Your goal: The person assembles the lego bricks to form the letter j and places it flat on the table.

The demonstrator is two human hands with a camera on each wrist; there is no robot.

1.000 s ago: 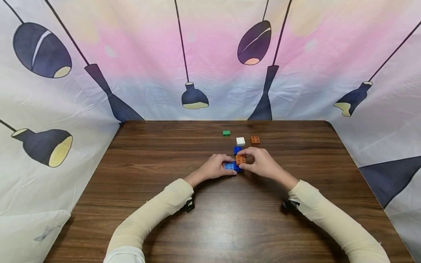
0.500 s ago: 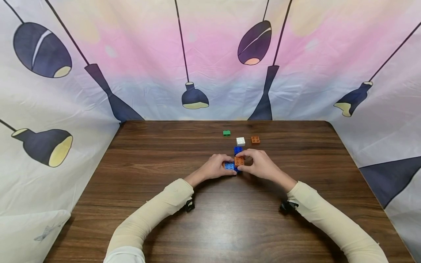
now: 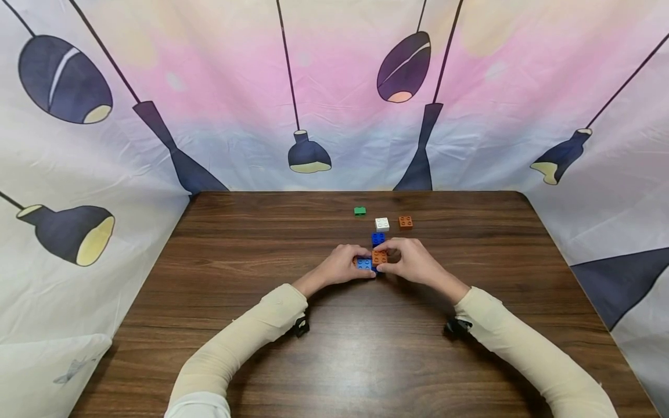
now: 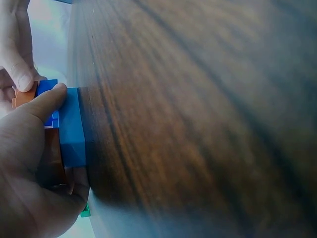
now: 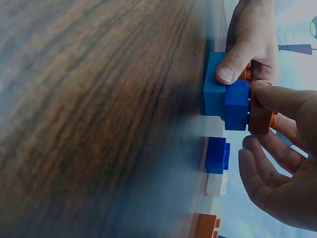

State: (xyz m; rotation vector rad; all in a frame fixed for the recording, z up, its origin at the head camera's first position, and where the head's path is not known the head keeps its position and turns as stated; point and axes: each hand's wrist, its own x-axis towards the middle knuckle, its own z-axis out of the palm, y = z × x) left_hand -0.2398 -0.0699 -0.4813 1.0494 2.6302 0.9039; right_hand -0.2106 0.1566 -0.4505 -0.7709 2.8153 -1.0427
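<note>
My left hand (image 3: pixel 341 265) grips a small build of toy building bricks low on the table. A light blue brick (image 4: pixel 73 134) is its bottom piece, with my thumb along its side. An orange-brown brick (image 4: pixel 52 161) sits on it, partly hidden by that hand. A dark blue brick (image 5: pixel 237 106) is also on the light blue one, toward the right hand. Between thumb and fingers, my right hand (image 3: pixel 415 260) pinches another orange brick (image 5: pixel 259 116) on top of the dark blue brick; a thin gap with studs shows between these two in the right wrist view.
Just beyond the hands stand a loose blue brick (image 3: pixel 378 238) and a white brick (image 3: pixel 382 224). Farther back are an orange brick (image 3: pixel 405 222) and a green brick (image 3: pixel 360 211). A patterned cloth (image 3: pixel 235 157) hangs behind the wooden table (image 3: pixel 334 360).
The right hand has shifted slightly left and toward the body, bringing its orange brick over the dark blue one. The left hand has stayed in place.
</note>
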